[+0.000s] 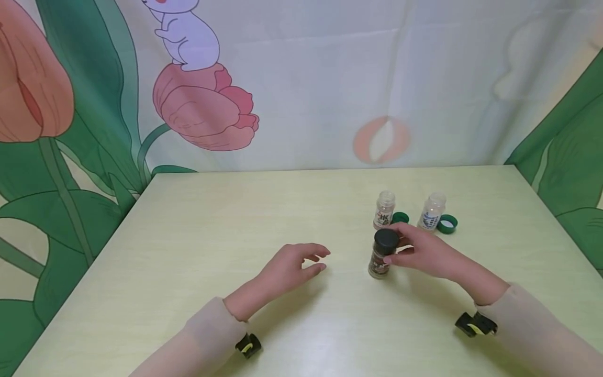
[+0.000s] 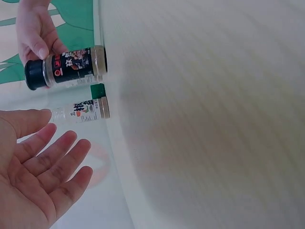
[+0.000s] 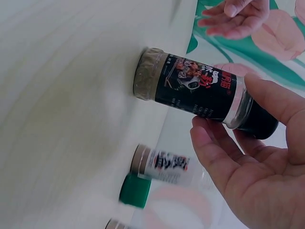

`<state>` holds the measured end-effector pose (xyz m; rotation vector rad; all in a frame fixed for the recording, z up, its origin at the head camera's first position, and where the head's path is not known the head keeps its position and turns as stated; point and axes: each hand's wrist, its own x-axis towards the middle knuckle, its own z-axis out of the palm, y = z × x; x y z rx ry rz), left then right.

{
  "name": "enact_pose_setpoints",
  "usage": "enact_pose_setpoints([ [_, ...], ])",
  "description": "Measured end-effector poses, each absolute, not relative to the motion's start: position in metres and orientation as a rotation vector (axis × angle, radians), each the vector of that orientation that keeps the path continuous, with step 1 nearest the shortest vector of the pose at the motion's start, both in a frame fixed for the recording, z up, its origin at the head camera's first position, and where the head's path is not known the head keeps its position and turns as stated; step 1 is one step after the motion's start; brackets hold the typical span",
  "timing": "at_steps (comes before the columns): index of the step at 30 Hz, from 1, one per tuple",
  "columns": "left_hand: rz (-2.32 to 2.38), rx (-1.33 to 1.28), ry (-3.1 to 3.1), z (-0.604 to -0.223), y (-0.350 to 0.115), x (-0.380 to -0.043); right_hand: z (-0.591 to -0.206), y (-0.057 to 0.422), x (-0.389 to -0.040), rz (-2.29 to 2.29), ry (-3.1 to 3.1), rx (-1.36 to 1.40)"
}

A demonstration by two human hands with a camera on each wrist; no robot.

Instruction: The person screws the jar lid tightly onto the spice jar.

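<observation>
My right hand (image 1: 431,255) holds a spice jar (image 1: 379,262) with a black cap (image 1: 386,240) and a black label, thumb on one side and fingers on the other, near the neck. The jar is upright, its brown contents (image 3: 148,75) showing at the bottom. Whether its base touches the table I cannot tell. To the left, my left hand (image 1: 286,268) hovers over the table, fingers loosely bent and palm bare in the left wrist view. Just beyond the black-capped jar stands a small uncapped clear jar (image 1: 383,210) with a white label.
Farther right on the table (image 1: 235,209) is another uncapped clear jar (image 1: 431,213) with a blue-marked label. One green cap (image 1: 400,218) lies beside the first clear jar, another green cap (image 1: 447,224) beside the second. A printed cloth (image 1: 301,94) hangs behind the table's back edge.
</observation>
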<state>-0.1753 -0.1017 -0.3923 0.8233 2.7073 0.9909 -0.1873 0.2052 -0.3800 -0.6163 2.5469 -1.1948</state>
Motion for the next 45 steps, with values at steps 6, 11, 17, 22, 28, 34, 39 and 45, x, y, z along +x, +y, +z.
enact_pose_setpoints([
  [6, 0.99, 0.818, 2.708, -0.393, -0.102, -0.176, -0.381, 0.225, -0.184, -1.198, 2.605, -0.558],
  [11, 1.014, 0.811, 2.697, -0.393, -0.101, -0.175, -0.381, 0.242, -0.18, -1.201, 2.638, -0.506],
  [17, 1.01, 0.812, 2.687, -0.393, -0.101, -0.176, -0.382, 0.264, -0.177, -1.138, 2.687, -0.404],
  [22, 0.984, 0.829, 2.686, -0.394, -0.102, -0.175, -0.384, 0.284, -0.173, -1.081, 2.754, -0.353],
  [28, 0.967, 0.85, 2.685, -0.394, -0.102, -0.175, -0.385, 0.307, -0.17, -1.031, 2.814, -0.299],
  [34, 0.967, 0.851, 2.675, -0.395, -0.102, -0.176, -0.385, 0.325, -0.173, -0.993, 2.863, -0.271],
  [39, 0.944, 0.865, 2.673, -0.396, -0.104, -0.176, -0.386, 0.339, -0.175, -0.958, 2.862, -0.196],
  [45, 0.939, 0.856, 2.66, -0.397, -0.104, -0.176, -0.388, 0.358, -0.18, -0.937, 2.871, -0.1],
])
